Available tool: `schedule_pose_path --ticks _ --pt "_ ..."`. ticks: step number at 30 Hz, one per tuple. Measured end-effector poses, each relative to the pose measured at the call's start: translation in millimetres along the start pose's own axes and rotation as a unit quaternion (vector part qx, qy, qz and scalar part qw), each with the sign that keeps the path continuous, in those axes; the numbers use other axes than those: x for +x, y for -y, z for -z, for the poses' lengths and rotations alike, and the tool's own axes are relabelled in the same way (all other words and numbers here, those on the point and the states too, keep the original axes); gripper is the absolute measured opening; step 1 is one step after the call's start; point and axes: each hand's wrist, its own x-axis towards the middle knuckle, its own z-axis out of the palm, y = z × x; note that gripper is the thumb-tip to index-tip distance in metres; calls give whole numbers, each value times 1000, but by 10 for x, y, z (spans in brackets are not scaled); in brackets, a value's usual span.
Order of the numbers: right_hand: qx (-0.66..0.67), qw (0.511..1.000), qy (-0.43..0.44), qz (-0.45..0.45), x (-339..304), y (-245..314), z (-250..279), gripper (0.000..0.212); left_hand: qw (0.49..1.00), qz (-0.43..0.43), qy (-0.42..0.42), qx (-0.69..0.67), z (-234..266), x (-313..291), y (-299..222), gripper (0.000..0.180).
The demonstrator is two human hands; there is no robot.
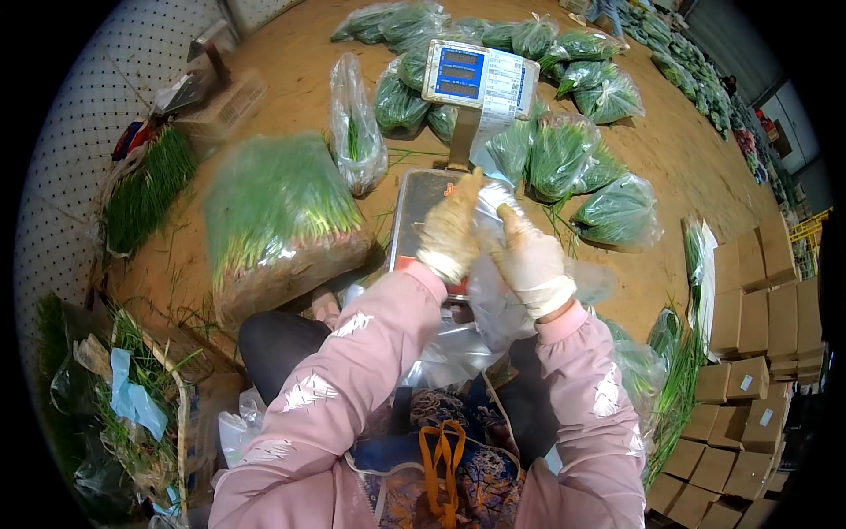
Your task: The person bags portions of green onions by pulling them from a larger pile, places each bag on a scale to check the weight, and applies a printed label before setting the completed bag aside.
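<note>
Both gloved hands, left hand [449, 236] and right hand [529, 257], have their fingers pinched on a clear, crumpled plastic bag [495, 300], held above the grey metal scale platform [416, 207] on the floor.

Bagged greens [564, 154] behind the scale [480, 75], cardboard boxes [749, 379] stacked right

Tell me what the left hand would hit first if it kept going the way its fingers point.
The left hand, gloved, points up and away toward the scale. Just past its fingers stands the scale post with the display head above it, so it would probably meet the post first, though depth is hard to judge here.
</note>
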Motion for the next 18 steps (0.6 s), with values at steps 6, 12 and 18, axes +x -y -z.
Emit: schedule_pose_path --ticks 6,12,18 --pt "-175 981 54 -59 -79 -895 108 15 985 91 84 116 639 -184 446 35" --pt "-212 963 48 -160 50 -1275 650 25 991 98 39 78 1229 -791 689 25" --pt "-134 981 31 -135 19 -1403 382 22 933 327 -10 148 1925 -961 1356 26"
